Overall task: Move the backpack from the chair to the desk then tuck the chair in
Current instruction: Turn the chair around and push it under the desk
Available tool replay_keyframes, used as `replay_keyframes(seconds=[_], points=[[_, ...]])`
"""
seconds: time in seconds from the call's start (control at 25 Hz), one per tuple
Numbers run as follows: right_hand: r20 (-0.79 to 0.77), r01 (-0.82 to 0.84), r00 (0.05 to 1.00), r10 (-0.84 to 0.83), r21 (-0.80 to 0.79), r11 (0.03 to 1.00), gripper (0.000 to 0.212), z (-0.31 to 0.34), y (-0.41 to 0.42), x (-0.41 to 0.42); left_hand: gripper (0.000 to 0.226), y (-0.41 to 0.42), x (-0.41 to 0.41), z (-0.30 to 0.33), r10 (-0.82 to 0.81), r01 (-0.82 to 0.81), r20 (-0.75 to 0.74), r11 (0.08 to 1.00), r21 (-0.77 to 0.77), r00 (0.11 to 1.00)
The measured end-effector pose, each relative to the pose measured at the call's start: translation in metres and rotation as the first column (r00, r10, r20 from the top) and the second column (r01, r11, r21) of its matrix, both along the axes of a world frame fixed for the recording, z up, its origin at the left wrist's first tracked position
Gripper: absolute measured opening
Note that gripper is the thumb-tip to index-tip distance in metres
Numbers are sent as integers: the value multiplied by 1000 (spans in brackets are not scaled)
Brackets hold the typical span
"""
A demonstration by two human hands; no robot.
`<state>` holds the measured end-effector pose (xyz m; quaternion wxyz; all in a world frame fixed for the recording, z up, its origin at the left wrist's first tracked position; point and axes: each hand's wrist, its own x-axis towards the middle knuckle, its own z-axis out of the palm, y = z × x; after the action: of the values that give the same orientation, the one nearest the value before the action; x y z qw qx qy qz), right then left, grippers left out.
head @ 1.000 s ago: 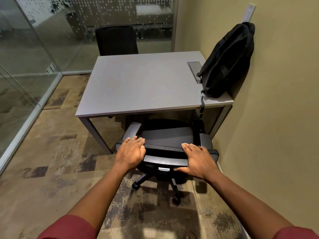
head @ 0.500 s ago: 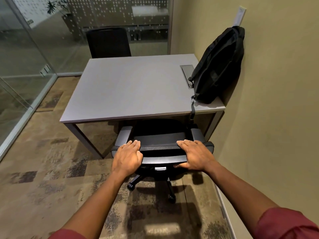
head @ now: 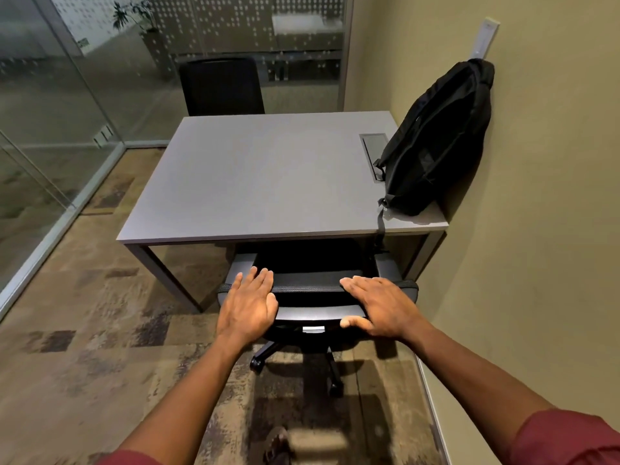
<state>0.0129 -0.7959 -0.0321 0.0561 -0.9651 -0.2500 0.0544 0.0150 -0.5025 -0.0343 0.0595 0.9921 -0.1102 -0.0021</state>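
The black backpack stands upright on the right end of the grey desk, leaning against the wall, with one strap hanging over the front edge. The black office chair sits with its seat under the desk and its backrest just outside the front edge. My left hand lies flat on the left end of the backrest top, fingers stretched out. My right hand rests on the right end, fingers flat over the top and thumb spread against the rear.
A second black chair stands at the desk's far side. A glass partition runs along the left. The beige wall is close on the right. A cable hatch is set into the desk beside the backpack.
The chair has rolled further under the desk with both hands on its backrest. My fingers, curled over the top edge before, now lie straighter.
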Motion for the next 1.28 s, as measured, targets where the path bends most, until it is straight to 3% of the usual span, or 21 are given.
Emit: replay_keyframes(seconds=[0.24, 0.4, 0.6, 0.92, 1.28], points=[[46, 131, 990, -131, 14, 991, 77, -9, 13, 31, 69, 2, 29, -2, -69, 69, 3, 998, -14, 998], [70, 315, 945, -319, 62, 947, 69, -17, 19, 44, 64, -7, 43, -5, -60, 61, 23, 998, -26, 998], [67, 294, 952, -297, 57, 954, 84, -16, 14, 78, 68, -12, 72, -7, -38, 38, 19, 999, -25, 999], [76, 328, 941, -329, 32, 944, 67, -18, 18, 135, 73, -11, 130, 0, -44, 44, 24, 999, -31, 999], [111, 334, 936, -335, 28, 942, 65, -17, 34, 197, 67, 3, 197, -1, -33, 34, 11, 998, -44, 999]])
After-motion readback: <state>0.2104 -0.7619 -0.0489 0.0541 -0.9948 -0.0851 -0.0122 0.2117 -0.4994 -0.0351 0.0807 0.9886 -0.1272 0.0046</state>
